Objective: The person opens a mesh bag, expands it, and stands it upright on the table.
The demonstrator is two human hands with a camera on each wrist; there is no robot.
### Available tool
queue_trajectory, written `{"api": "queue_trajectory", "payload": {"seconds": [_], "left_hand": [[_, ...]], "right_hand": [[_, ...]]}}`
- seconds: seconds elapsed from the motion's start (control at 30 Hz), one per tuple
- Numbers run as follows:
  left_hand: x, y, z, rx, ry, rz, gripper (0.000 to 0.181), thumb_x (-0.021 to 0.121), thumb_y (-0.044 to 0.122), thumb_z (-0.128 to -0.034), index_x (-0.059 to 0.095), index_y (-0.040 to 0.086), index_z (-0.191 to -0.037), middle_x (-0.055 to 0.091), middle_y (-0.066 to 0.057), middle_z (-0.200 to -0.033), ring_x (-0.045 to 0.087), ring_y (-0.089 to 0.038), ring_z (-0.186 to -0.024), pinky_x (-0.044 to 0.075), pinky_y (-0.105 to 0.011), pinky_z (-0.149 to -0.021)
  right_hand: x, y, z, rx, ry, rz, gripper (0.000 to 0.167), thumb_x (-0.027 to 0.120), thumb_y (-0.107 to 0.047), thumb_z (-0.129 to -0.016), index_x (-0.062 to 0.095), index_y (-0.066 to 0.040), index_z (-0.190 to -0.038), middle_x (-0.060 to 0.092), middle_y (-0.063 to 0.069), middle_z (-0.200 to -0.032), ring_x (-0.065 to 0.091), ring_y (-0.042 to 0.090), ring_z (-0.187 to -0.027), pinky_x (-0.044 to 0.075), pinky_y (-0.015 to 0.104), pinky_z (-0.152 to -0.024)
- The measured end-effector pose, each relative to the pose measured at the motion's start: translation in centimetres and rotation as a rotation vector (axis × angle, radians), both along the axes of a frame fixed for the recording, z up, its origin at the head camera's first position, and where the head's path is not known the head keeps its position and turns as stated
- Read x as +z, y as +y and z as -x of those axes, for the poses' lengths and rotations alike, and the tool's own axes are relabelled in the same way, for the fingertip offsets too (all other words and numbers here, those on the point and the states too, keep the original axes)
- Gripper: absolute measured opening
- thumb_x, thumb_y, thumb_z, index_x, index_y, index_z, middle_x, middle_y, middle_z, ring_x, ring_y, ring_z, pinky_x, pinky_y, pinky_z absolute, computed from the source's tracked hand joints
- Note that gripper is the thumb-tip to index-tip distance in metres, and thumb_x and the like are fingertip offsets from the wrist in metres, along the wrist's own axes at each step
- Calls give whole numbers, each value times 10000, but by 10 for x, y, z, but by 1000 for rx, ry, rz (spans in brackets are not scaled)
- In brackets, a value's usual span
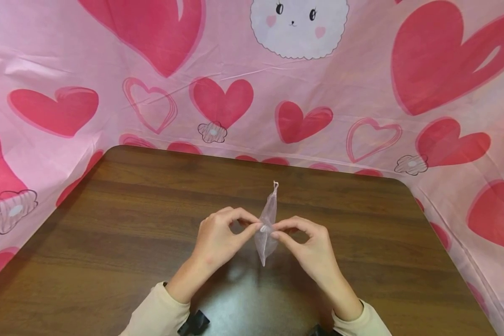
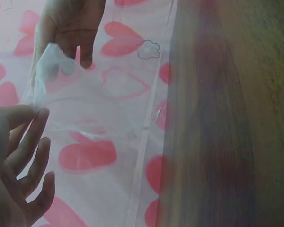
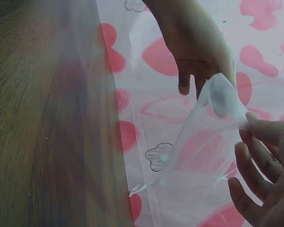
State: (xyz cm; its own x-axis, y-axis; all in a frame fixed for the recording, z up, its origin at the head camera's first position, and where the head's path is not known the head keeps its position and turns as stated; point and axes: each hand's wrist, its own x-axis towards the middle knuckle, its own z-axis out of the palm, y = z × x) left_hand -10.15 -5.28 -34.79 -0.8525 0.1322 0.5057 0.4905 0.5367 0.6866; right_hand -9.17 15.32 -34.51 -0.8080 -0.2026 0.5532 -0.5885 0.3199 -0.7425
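My left hand [image 1: 220, 238]: thumb and index finger pinching one side of the pouch; my right hand [image 1: 315, 245]: thumb and index finger pinching the opposite side, its other fingers loosely bent in the right wrist view; between them, one pale, translucent, sheer fabric pouch [image 1: 269, 210], held above the table, a thin pale cord loop [image 1: 276, 185] at its far tip; contents, if any, cannot be told; step in hand, by my judgement: parting the pouch's sides to open it; next move, as I judge it, calls for easing both pinches apart evenly, without snagging the thin cloth; beneath, one dark brown wood-grain table [image 1: 130, 210]; beyond, one pink heart-printed cloth backdrop [image 1: 264, 91]
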Motion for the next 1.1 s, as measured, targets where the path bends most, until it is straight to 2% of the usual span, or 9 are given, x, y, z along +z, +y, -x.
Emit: {"api": "queue_trajectory", "payload": {"seconds": [0.27, 0.43, 0.57, 0.7, 0.93, 1.1], "left_hand": [[-2, 2, -2, 1, 67, 11, 127, 864, 247, -772, 766, 286, -845, 643, 182, -743, 570, 4, -708, 469, -276, -652], [-4, 4, -3, -9, 94, 11, 142, 869, 235, -764, 766, 283, -848, 649, 171, -744, 602, -50, -703, 472, -271, -648], [-3, 4, -4, 12, 110, 15, 135, 865, 232, -766, 766, 282, -843, 648, 175, -741, 612, -38, -703, 467, -271, -621], [-4, 5, -3, 44, 127, 27, 135, 867, 247, -762, 759, 284, -833, 641, 178, -731, 602, -19, -690, 447, -265, -587], [-3, 6, -3, 65, 157, 54, 157, 880, 265, -749, 740, 277, -819, 624, 167, -710, 554, 20, -675, 420, -246, -555], [-4, 7, -3, 63, 141, 58, 173, 881, 283, -746, 725, 279, -821, 625, 158, -710, 569, 4, -678, 428, -256, -560]], "right_hand": [[2, 0, -2, -7, -20, 5, 214, 773, 23, -822, 763, -100, -996, 720, 9, -861, 644, 124, -797, 496, 258, -758], [3, 0, -3, 0, -49, 3, 239, 753, -2, -854, 761, -102, -1072, 724, -10, -919, 645, 130, -816, 500, 247, -756], [2, 0, -3, 1, -73, -3, 179, 753, -14, -859, 777, -96, -1017, 736, -31, -931, 673, 137, -857, 511, 252, -780], [1, -1, -3, -29, -54, 0, 125, 766, -6, -843, 784, -89, -935, 744, 3, -885, 679, 134, -834, 515, 258, -772], [2, -1, -3, -70, -10, 16, 152, 787, 27, -805, 769, -105, -879, 732, 6, -808, 627, 119, -739, 485, 234, -715], [2, -2, -2, -89, -6, 23, 163, 798, 28, -793, 747, -119, -843, 711, -20, -791, 615, 120, -733, 469, 222, -710]]}}
